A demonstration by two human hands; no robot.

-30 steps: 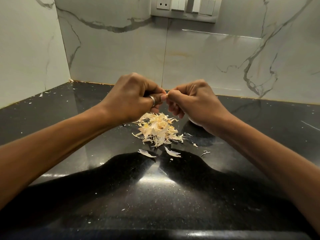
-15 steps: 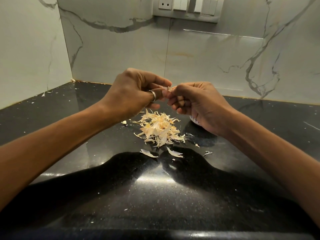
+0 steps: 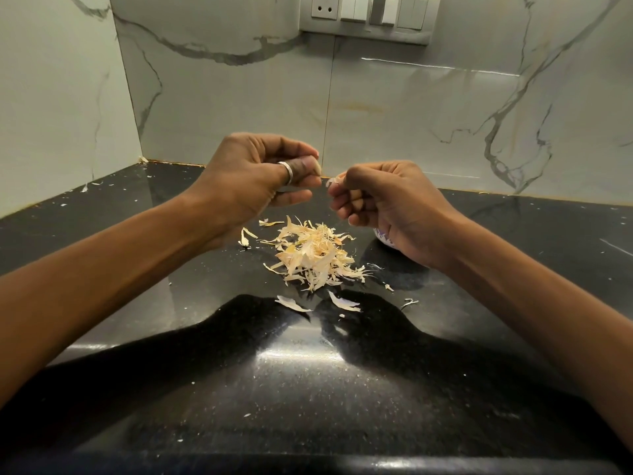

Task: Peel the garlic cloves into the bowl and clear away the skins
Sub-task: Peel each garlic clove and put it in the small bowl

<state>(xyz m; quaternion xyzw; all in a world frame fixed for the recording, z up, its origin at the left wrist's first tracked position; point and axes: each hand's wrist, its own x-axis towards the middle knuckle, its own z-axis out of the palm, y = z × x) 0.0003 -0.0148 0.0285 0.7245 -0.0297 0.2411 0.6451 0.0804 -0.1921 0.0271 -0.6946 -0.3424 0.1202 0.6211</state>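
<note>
Black glossy countertop (image 3: 308, 389), veined marble walls (image 3: 394, 108) — switch panel (image 3: 368, 15)

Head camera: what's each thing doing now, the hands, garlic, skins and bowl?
Left hand: raised, fingers curled; unclear whether it pinches a skin.
Right hand: raised, pinches the garlic piece.
Garlic piece: pale, held at the fingertips above the counter.
Skins: loose heap on the counter, strays around it.
Bowl: on the counter, mostly hidden behind the right hand.
Counter: black, glossy, flecked with bits.
</note>
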